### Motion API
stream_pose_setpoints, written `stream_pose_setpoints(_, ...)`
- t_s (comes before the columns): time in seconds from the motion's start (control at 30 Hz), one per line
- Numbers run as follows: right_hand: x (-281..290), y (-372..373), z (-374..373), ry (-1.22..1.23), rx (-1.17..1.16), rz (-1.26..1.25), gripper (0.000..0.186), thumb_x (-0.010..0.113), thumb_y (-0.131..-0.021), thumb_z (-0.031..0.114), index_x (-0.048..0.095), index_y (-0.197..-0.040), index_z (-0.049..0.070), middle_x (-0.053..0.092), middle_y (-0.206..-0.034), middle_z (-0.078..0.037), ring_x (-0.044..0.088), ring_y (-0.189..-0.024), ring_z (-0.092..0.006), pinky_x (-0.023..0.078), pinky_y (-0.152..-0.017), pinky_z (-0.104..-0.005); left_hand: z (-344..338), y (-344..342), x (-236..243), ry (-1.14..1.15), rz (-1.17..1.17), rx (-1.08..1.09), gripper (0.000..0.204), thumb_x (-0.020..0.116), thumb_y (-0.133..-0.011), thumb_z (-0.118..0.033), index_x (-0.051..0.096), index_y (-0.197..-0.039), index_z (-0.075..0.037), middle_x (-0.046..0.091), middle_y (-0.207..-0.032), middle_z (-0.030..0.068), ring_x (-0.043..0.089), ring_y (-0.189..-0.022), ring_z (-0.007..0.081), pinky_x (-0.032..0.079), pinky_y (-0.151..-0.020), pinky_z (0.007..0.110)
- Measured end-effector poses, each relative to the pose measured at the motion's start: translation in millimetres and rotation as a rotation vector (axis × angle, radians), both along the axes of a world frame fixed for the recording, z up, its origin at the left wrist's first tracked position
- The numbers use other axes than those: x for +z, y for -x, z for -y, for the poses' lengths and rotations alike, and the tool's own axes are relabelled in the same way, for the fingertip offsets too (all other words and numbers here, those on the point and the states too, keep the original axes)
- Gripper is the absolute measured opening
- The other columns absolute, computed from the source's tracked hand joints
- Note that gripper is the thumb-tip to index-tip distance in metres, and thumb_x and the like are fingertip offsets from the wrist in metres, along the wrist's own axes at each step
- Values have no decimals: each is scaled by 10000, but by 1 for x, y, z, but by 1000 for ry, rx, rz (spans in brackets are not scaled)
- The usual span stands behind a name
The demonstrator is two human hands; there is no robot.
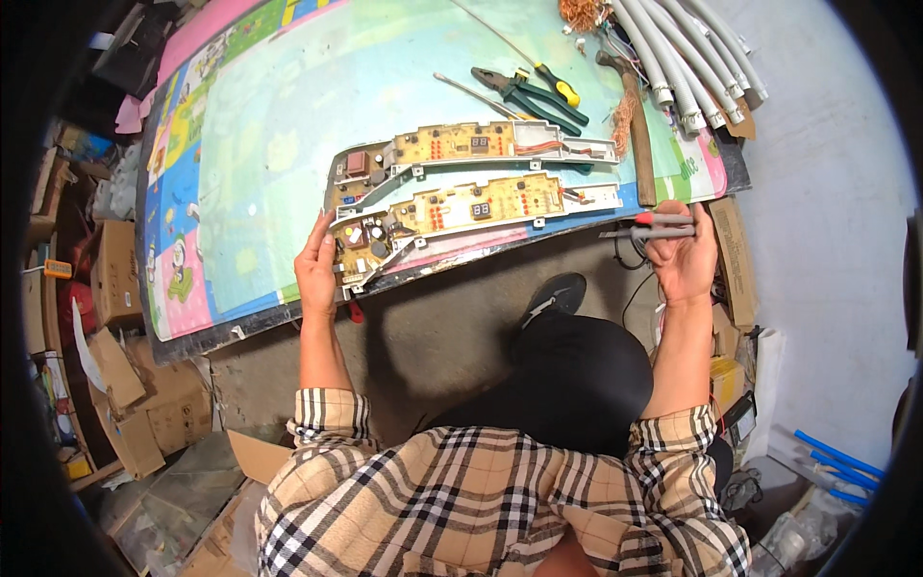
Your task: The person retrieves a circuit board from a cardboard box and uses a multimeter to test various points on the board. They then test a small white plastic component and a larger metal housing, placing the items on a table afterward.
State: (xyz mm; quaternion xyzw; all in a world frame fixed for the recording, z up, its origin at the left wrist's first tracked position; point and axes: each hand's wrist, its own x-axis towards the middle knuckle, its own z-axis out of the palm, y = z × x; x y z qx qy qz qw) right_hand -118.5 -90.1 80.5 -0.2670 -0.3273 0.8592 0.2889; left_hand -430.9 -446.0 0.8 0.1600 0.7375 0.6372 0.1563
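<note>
My left hand point(316, 260) grips the left end of the nearer circuit board point(452, 211) in its pale plastic strip housing, at the table's front edge. A second, similar board point(452, 142) lies just behind it. Both carry small digit displays, buttons and wires. My right hand point(678, 255) is closed round two test probes point(661, 227), one with red on it, at the right front corner. Above that hand lies a wooden-handled hammer point(640, 144). Green pliers point(524, 96), a yellow-handled screwdriver point(556, 85) and another thin screwdriver point(461, 89) lie behind the boards.
The table point(240, 115) has a pale, patterned mat. Grey tubes point(702, 67) and copper wire point(582, 14) lie at the back right. Cardboard boxes point(120, 274) crowd the left, a pale wall or panel point(817, 240) stands right, and my foot point(553, 298) shows below the table.
</note>
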Motion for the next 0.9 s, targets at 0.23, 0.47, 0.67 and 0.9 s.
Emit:
stream_pose_setpoints(0.23,26,27,38,-189,-164,101,388,448,-993,341,560,-1043,-27,597,-754,-83,574,-554,-113,461,-477,-228,3,5,-9,26,-50,-5,387,509,-951,-177,542,-1300,-13,514,-1347,136,435,-1274,207,296,-1077,326)
stream_pose_setpoints(0.47,33,18,43,-281,-152,75,274,541,-965,269,593,-1011,4,575,-728,-44,526,-525,-75,406,-459,-188,0,2,-5,-1,-16,7,386,514,-949,-171,542,-1296,-5,526,-1331,137,452,-1258,208,305,-1071,324)
stream_pose_setpoints(0.67,79,20,73,-624,-213,399,286,521,-970,256,600,-1071,0,608,-841,-80,546,-609,-75,439,-514,-191,0,2,-4,-15,10,14,360,496,-945,-131,561,-1277,-9,461,-1394,178,402,-1312,232,283,-1090,324)
stream_pose_setpoints(0.9,70,25,103,-1212,-42,498,168,594,-910,142,656,-976,1,611,-804,-101,580,-651,-181,462,-579,-282,-2,0,1,12,-15,30,367,505,-943,-141,557,-1278,0,486,-1370,162,421,-1293,225,292,-1084,326)
